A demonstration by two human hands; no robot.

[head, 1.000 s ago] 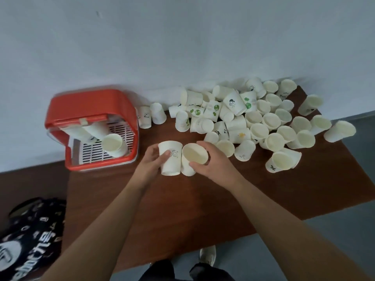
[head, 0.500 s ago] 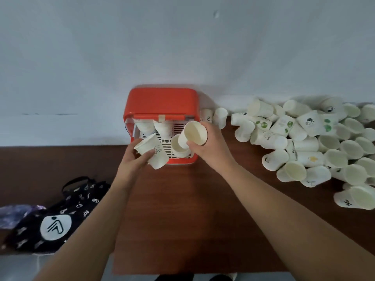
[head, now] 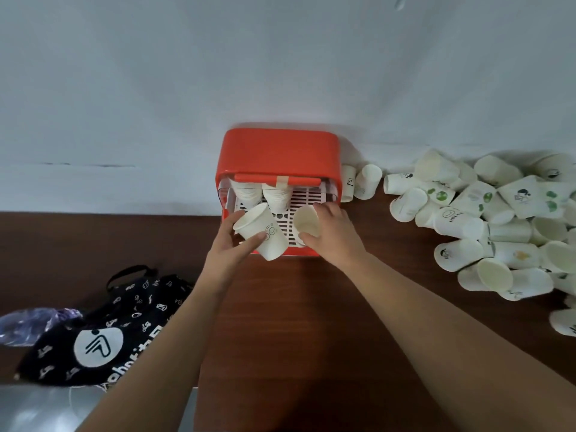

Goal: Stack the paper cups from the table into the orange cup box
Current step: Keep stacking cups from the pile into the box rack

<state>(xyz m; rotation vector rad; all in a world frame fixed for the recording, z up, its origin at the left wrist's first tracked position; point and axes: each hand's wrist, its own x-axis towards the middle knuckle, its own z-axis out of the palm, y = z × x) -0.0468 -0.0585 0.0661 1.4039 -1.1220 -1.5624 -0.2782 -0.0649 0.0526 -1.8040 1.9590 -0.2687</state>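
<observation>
**A:** What's closest?

**B:** Two bare forearms reach out over the brown worktop (head: 280,353). Past its left edge lies a black printed bag (head: 103,332), with a crumpled bluish plastic bag (head: 34,322) touching it.

**A:** And the grips?

**B:** The left grip (head: 232,247) is curled round a printed paper cup (head: 265,235), with the thumb across its near side and the fingers behind the rim. That cup is tilted, mouth up and to the left, over the front edge of the orange cup box (head: 277,151). The right grip (head: 335,235) is wrapped round a plain paper cup (head: 307,221). Its mouth faces left, and it sits over the box's right half.

**A:** What does the box hold?

**B:** It stands at the worktop's far edge against the wall (head: 280,57), with its front open. Inside is a white slatted tray (head: 307,198). A left stack of nested cups (head: 247,193) and a middle stack (head: 277,198) stand at the back, and the slats to their right are bare.

**A:** Farther out?

**B:** Two single cups (head: 369,181) stand just beside the box's right wall. Well to the right is a loose pile of cups (head: 483,213), many on their sides and some printed.
</observation>
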